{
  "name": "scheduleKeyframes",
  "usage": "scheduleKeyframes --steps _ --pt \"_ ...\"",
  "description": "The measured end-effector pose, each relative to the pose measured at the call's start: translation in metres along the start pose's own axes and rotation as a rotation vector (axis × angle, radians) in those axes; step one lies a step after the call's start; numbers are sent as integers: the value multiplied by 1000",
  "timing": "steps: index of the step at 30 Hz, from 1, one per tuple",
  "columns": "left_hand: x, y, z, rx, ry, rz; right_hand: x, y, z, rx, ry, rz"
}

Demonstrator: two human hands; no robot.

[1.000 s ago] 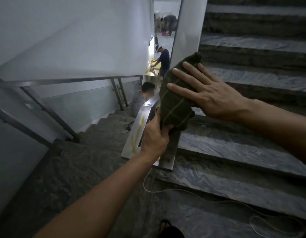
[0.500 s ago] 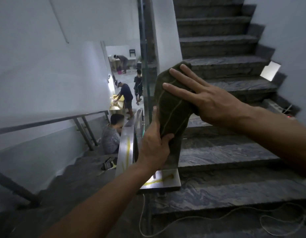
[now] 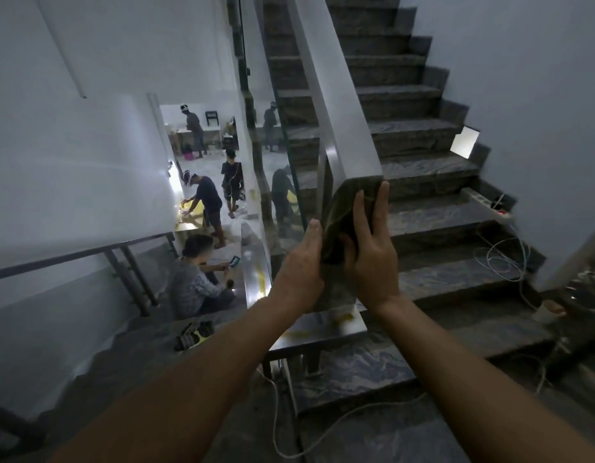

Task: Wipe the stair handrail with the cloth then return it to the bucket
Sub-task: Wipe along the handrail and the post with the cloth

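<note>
A dark green cloth (image 3: pixel 343 208) is wrapped over the lower end of the steel stair handrail (image 3: pixel 336 105), which rises to the upper flight. My right hand (image 3: pixel 373 248) presses the cloth against the rail from the right, fingers spread up over it. On the rail's left side, my left hand (image 3: pixel 303 265) grips the cloth's lower edge. A flat steel rail section (image 3: pixel 323 324) with yellow marks runs below my hands. No bucket is in view.
Grey marble steps (image 3: pixel 433 225) climb on the right, with a power strip (image 3: pixel 489 205) and white cables (image 3: pixel 503 259) lying on them. A person sits on the lower flight (image 3: pixel 192 279); others stand in the room below. A wall rail (image 3: pixel 82 253) runs along the left.
The view has swung up and right, showing the rising handrail. Both hands moved with the cloth onto the rail's lower end; my right hand turned from flat on top to the rail's side.
</note>
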State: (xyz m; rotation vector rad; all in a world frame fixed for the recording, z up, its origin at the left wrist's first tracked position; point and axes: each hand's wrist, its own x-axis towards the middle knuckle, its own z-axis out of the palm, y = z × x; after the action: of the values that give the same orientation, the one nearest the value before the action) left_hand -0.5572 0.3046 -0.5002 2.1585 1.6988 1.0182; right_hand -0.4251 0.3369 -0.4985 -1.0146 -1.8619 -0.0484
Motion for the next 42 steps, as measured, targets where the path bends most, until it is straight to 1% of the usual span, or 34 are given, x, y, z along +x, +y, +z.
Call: scheduleKeyframes --steps 3,6,10,12,14,18,23,25,27,29,31,33,34,36,38,42 --pt "-12 -3 -10 107 -125 -14 -22 -2 7 12 -37 96" --pt "-22 -7 -10 225 -231 -6 -41 2 6 -37 -108 134" --pt "-31 -11 -2 356 -420 -7 -63 7 11 -105 -170 190" --pt "-33 -11 3 413 -501 -14 -75 7 12 -123 -260 235" --pt "-34 -12 10 455 -546 -19 -84 7 10 -143 -362 277" --pt "-39 -15 21 478 -581 -42 -91 9 1 -252 -558 360" --pt "-54 -18 33 576 -640 -100 -108 19 5 -314 -906 419" --pt "-61 -21 35 616 -631 -113 -114 23 9 -339 -988 466" --pt "-70 -27 36 630 -603 -122 -118 24 12 -344 -1000 481" --pt "-79 -31 38 621 -539 -112 -120 22 14 -326 -982 459" --pt "-88 -31 41 618 -471 -44 -124 21 15 -296 -959 452" --pt "-98 -29 48 615 -492 31 -126 21 16 -298 -952 437" --pt "-102 -29 53 599 -533 22 -127 21 15 -310 -956 422" --pt "-108 -29 62 551 -587 -65 -128 21 15 -330 -968 388" --pt "-110 -31 68 505 -580 -137 -130 21 14 -340 -974 361" --pt "-107 -38 63 448 -554 -223 -133 21 12 -356 -967 284"
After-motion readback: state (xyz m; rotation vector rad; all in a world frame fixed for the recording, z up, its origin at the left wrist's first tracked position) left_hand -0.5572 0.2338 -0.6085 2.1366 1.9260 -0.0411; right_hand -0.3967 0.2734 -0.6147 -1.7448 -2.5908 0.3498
